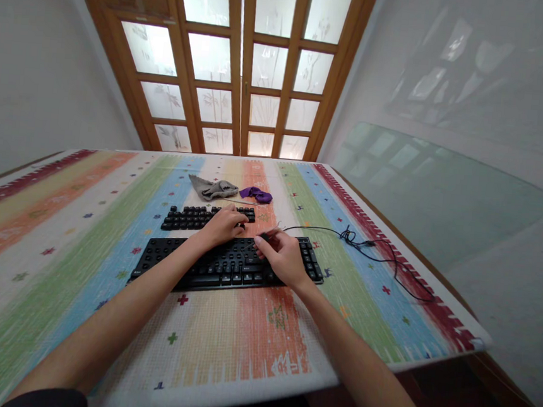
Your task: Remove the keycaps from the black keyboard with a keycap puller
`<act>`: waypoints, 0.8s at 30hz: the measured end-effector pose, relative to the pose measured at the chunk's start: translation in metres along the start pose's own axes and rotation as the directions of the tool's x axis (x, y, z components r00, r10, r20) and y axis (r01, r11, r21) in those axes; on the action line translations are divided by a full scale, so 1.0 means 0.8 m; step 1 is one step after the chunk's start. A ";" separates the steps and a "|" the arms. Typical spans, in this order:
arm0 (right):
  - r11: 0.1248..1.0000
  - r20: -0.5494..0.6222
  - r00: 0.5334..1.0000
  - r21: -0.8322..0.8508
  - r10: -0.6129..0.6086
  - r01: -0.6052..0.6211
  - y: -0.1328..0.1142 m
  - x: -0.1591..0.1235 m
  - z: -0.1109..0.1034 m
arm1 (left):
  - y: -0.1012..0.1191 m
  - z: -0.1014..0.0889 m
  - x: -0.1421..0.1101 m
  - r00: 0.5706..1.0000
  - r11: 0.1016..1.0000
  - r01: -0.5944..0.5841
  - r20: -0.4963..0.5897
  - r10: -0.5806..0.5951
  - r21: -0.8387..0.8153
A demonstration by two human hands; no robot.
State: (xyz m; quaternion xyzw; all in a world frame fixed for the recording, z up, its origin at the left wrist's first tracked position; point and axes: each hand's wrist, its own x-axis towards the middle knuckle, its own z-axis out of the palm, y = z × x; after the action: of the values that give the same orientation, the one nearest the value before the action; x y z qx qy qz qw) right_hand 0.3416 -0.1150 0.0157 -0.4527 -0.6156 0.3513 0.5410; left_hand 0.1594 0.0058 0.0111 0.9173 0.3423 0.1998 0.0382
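Observation:
A black keyboard (209, 268) lies across the middle of the striped table cover (81, 256). A row of loose black keycaps or a smaller black key panel (187, 217) sits just behind it. My left hand (224, 225) rests on the right end of that rear panel, its fingers curled down over the keys. Over the keyboard's upper right part, my right hand (283, 255) pinches a small black keycap (265, 236) between thumb and fingers.
A grey cloth (213, 189) and a purple cloth (256, 194) lie behind the keyboards. The black cable (372, 247) runs right from the keyboard toward the table's right edge. A wooden glazed door stands beyond the table.

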 end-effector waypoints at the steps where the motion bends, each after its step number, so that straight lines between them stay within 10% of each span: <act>1: 1.000 -0.002 1.000 -0.009 0.001 -0.001 0.000 0.000 0.000 | 0.000 0.000 0.000 1.000 1.000 0.005 -0.007 -0.005 -0.005; 24: 1.000 0.022 1.000 -0.012 0.015 -0.015 0.004 -0.002 0.001 | -0.004 0.000 0.000 1.000 1.000 0.007 -0.030 -0.006 0.018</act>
State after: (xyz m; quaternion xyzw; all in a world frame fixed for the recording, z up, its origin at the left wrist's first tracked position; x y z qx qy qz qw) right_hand 0.3416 -0.1155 0.0122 -0.4568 -0.6202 0.3566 0.5287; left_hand 0.1573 0.0085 0.0104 0.9134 0.3476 0.2102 0.0257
